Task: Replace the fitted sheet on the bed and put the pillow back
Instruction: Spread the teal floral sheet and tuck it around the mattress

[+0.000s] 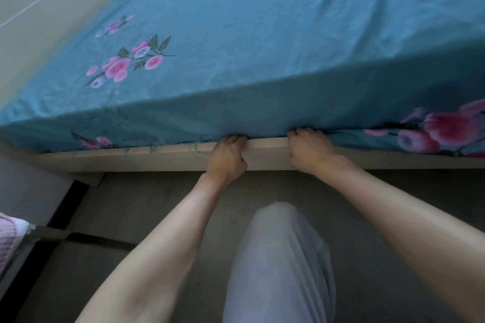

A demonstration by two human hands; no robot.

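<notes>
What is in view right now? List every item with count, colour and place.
fitted sheet: one, teal with pink and purple flowers, over the mattress top and side
bed frame: one, pale wood, under the mattress edge
floor: grey, below the frame
wall: pale green, upper left
knitted fabric: one, pink, far lower left
leg: one, light grey trousers, bottom centre
left hand: grips the sheet's lower hem
right hand: grips the hem beside it
</notes>
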